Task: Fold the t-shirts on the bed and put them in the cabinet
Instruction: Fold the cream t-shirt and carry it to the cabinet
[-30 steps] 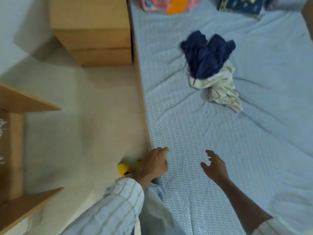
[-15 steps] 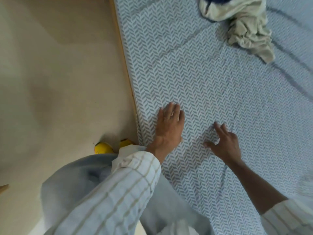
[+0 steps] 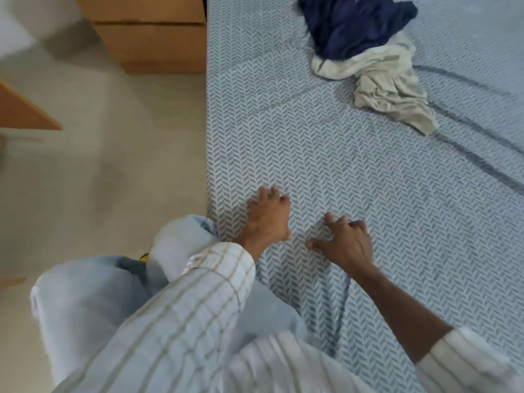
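Left hand: the left hand [image 3: 268,217] rests palm-down on the bed [image 3: 368,194] near its left edge, fingers spread and slightly bent, tips pressing the sheet; it holds nothing.
Right hand: the right hand [image 3: 344,242] lies just beside the left, palm-down, fingers bent at the knuckles with the tips on the sheet. Creases in the sheet run from under it toward the person, but whether the fingers pinch the fabric cannot be told.
Navy t-shirt: the navy t-shirt [image 3: 354,24] lies crumpled at the far end of the bed, well apart from both hands.
Cream t-shirt: the cream t-shirt [image 3: 388,86] lies crumpled, touching the navy t-shirt and partly under its near edge, trailing toward the right.
Sleeves: striped pale sleeves [image 3: 184,307] cover the left arm to the wrist; the right forearm is bare.
Wooden drawer unit: the wooden drawer unit [image 3: 153,32] stands on the floor [image 3: 113,165], against the left side of the bed.
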Tool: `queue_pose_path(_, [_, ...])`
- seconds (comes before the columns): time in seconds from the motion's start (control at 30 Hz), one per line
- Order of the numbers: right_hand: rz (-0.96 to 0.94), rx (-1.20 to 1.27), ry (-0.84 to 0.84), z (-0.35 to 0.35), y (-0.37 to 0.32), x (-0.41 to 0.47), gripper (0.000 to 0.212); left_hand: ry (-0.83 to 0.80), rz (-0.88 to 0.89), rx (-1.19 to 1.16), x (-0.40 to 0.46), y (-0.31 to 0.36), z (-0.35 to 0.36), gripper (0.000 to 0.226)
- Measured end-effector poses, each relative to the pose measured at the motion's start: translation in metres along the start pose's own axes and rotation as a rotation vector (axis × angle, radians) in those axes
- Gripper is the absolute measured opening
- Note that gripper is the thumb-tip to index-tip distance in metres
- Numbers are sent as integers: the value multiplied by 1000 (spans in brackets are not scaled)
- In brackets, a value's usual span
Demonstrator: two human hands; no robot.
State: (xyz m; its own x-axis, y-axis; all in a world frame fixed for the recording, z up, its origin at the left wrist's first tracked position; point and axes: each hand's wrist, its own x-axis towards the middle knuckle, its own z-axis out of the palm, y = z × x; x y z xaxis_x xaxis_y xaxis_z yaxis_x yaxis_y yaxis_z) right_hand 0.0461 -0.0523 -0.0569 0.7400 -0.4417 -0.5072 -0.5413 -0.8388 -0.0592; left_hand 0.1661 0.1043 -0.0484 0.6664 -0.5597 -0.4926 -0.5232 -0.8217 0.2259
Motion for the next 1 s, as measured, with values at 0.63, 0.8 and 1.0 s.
queue_pose_path(0.63, [8,358,462,-120,68,231,64,-175,-130,18,108,71,-21,132])
queue_pose_path(0.8, [52,420,538,-143,65,304,64,-190,-139,50,118,69,-14,133])
queue_pose_path(1.0, [117,456,507,-138,54,288,43,-231,-157,61,118,71,-17,133])
